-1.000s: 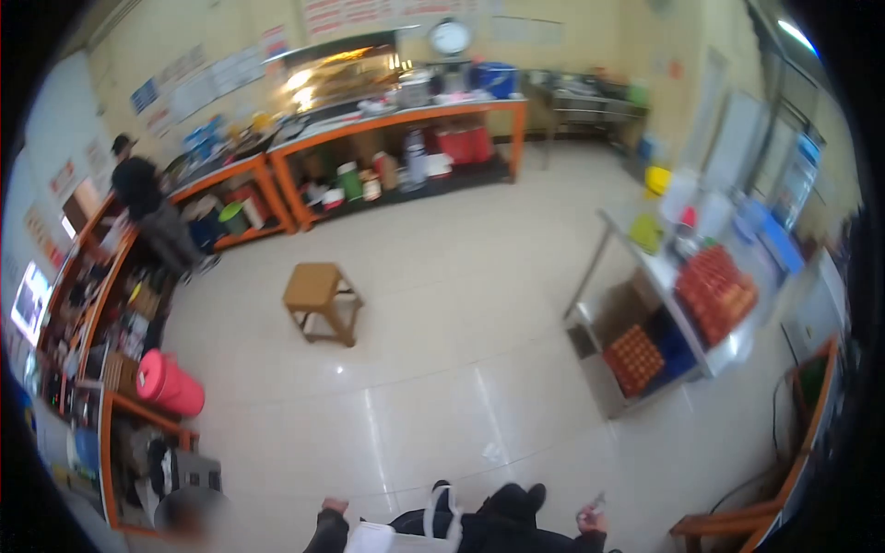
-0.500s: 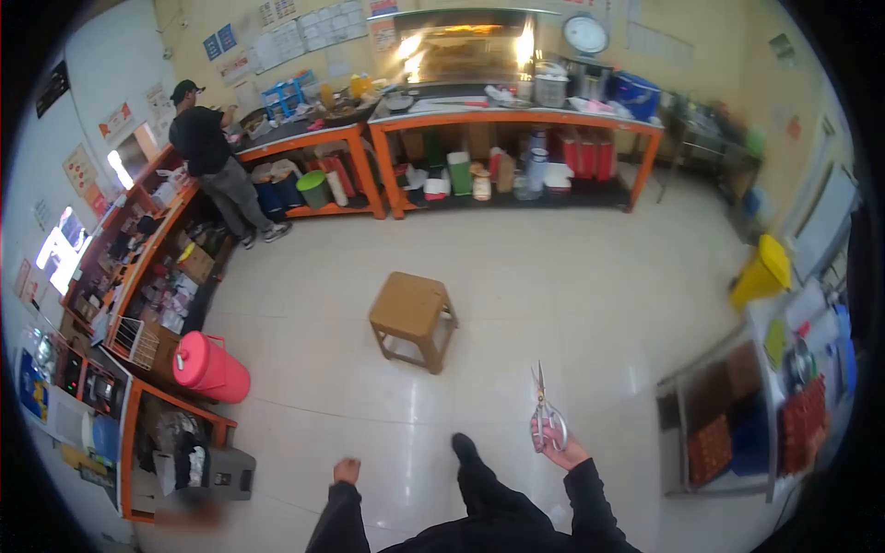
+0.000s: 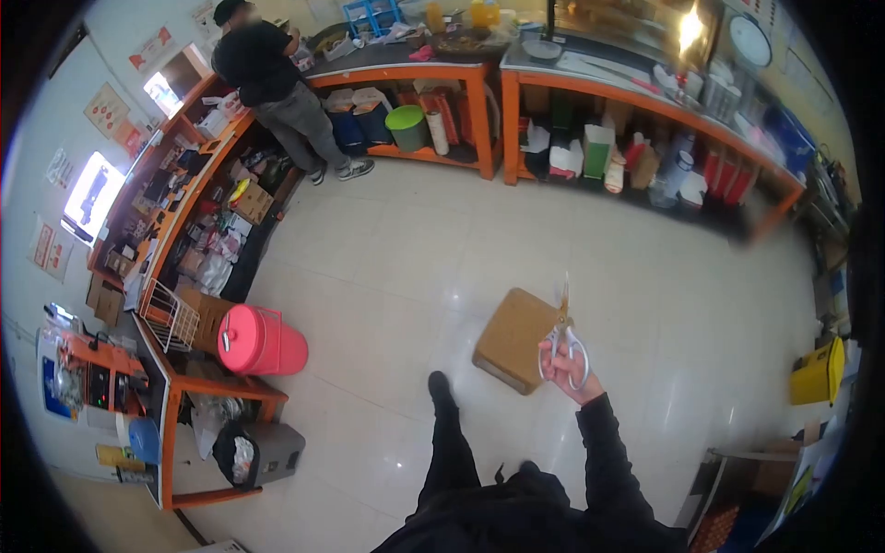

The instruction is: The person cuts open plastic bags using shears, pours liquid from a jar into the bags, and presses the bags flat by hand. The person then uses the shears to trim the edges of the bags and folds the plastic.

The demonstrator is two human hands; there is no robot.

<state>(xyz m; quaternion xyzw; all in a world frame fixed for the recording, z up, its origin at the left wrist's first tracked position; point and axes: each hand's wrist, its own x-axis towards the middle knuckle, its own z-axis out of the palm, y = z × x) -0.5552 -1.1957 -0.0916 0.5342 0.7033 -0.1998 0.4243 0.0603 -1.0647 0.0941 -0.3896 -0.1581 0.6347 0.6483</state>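
Observation:
My right hand (image 3: 579, 380) is closed round the handles of a pair of scissors (image 3: 562, 321), held out in front of me with the blades pointing up and away. The scissors have pale looped handles and slim metal blades. Behind and below them on the floor stands a brown stool (image 3: 513, 339), which the scissors and my fingers partly overlap in view. Whether the blades are parted is hard to make out. My left hand is out of view.
A pink drinks cooler (image 3: 253, 339) stands at left beside an orange-framed counter (image 3: 168, 433), with a grey bin (image 3: 279, 454) below. Another person (image 3: 267, 88) stands at the far-left counter. An orange-edged table (image 3: 636, 88) runs along the back. A yellow bin (image 3: 820, 373) is at right.
My view has swung right and forward, so the stool is closer and the co-worker appears larger. The scissors, still in my right hand, are now raised in front of the stool. My left hand has left the view.

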